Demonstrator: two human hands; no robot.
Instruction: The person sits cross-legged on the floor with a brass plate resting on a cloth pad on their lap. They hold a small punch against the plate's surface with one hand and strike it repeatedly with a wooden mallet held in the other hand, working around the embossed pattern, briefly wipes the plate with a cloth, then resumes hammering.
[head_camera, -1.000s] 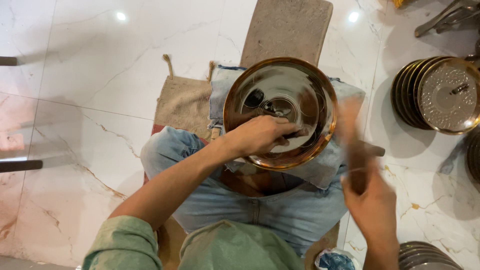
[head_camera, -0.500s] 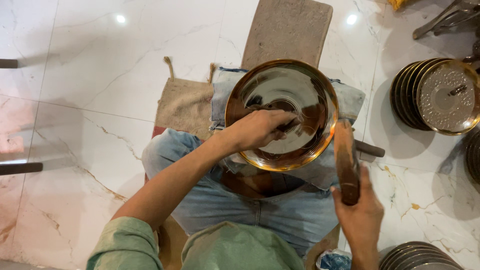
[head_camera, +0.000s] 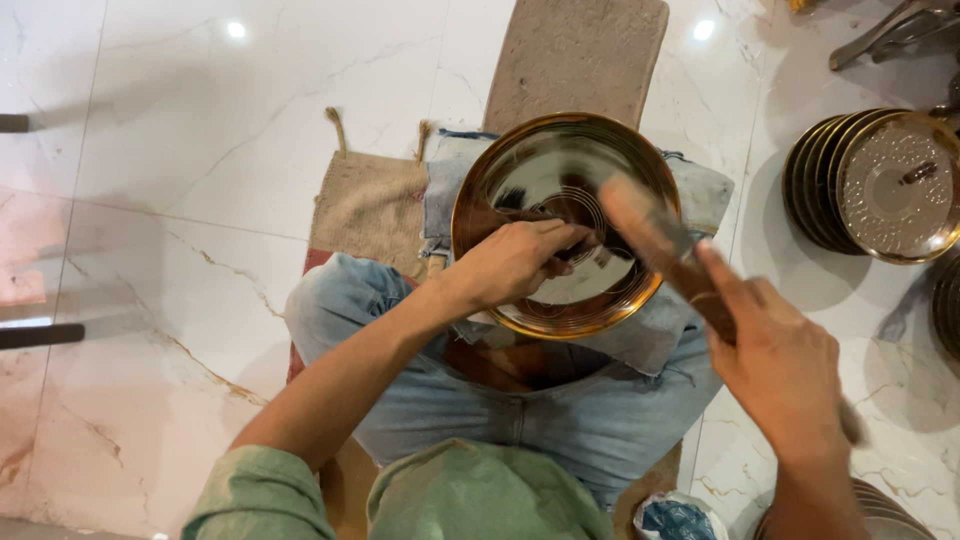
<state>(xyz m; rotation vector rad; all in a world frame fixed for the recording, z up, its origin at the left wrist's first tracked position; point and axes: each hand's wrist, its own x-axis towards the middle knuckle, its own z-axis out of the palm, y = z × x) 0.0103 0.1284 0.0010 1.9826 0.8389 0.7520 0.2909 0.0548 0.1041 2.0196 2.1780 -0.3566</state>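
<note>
Marble floor all round me; the brass bowl rests on my lap, left hand pressing inside, right hand clamped on a wooden tool. Stiff, slick, heavyish; I'd hold its rim.

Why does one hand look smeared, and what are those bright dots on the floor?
Head view: the right hand and its wooden tool are motion-blurred; the left hand in the brass bowl is sharp. The dots are ceiling lights mirrored in the glossy marble floor.
</note>
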